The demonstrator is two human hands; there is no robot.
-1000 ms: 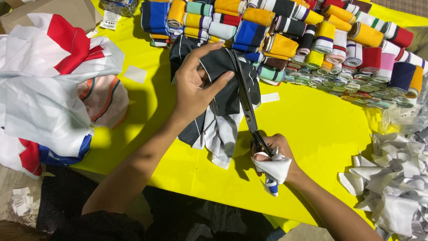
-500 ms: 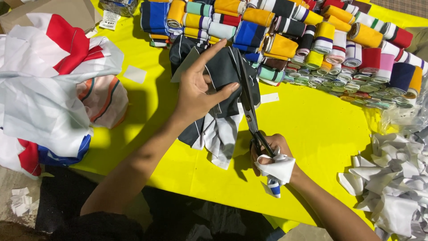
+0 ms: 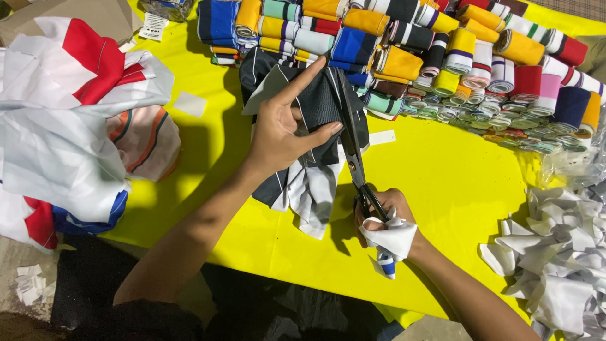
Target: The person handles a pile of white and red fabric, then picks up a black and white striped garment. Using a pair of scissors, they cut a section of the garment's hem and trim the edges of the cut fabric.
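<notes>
1. Left hand [image 3: 284,129] pinches dark striped cloth [image 3: 315,120], index finger out, on the yellow table [image 3: 442,183].
2. Right hand [image 3: 385,218] grips scissors [image 3: 350,136], closed round handles; blades at cloth edge.
3. Rolls [image 3: 404,44] behind, white scraps [image 3: 562,252] right.

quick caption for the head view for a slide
Left hand holds dark striped fabric while right hand cuts it with scissors on yellow table.

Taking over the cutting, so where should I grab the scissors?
Grip the scissors by the handle loops at the near end, where the right hand already holds them, coming from the near right. The long blades point away over the dark fabric that the left hand holds, so that end is sharp and crowded.
</notes>
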